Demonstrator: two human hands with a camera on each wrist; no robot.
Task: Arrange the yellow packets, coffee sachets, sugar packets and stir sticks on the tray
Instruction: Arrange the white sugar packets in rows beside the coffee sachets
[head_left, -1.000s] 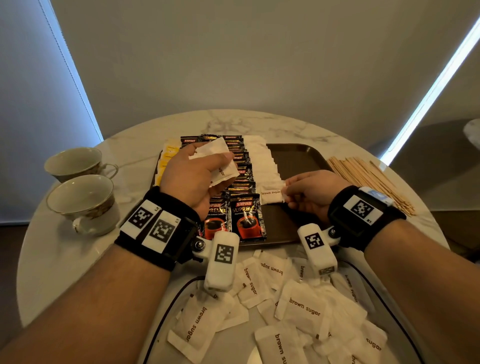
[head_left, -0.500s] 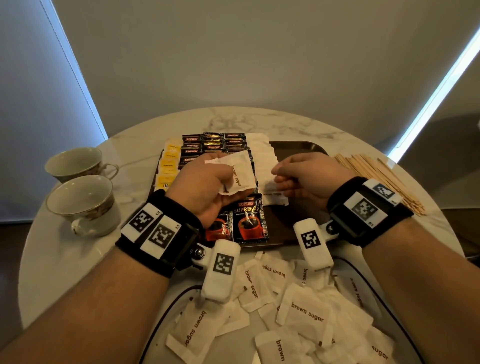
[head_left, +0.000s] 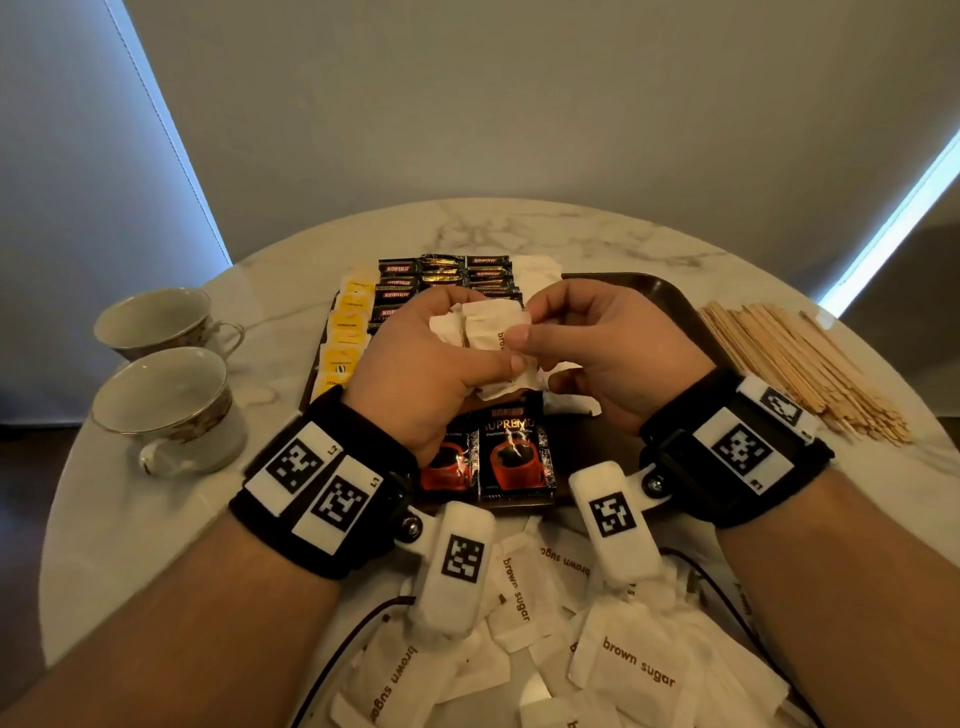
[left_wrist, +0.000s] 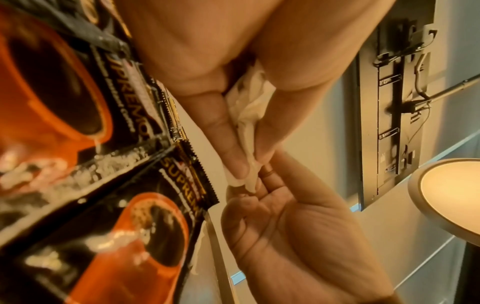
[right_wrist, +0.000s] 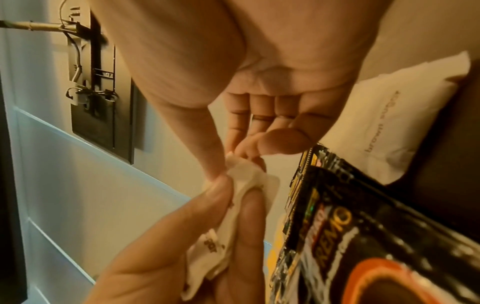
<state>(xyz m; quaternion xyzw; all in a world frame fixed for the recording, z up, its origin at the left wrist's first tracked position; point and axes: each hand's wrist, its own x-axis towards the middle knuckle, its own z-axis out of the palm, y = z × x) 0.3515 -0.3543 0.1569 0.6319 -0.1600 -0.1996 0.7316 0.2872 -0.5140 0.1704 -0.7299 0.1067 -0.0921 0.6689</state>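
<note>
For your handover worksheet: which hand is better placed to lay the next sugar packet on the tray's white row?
Right. The right hand pinches the edge of the top sugar packet and sits on the side of the white row; the left hand grips the bunch.

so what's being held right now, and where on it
Left hand grips a small bunch of sugar packets by their lower part; right hand pinches the front packet's right edge.
</note>
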